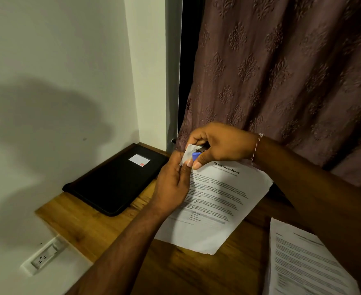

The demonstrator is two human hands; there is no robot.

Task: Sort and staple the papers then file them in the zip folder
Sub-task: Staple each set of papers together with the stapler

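Now, head view: stapling stage, judged mid-task. Right hand clasps small blue stapler at top corner of report. Left hand pinches that corner, bent upward. Report white, printed, rest lying on desk. Second stack near right, staple unclear. Black folder flat by wall, looks closed; filing left.
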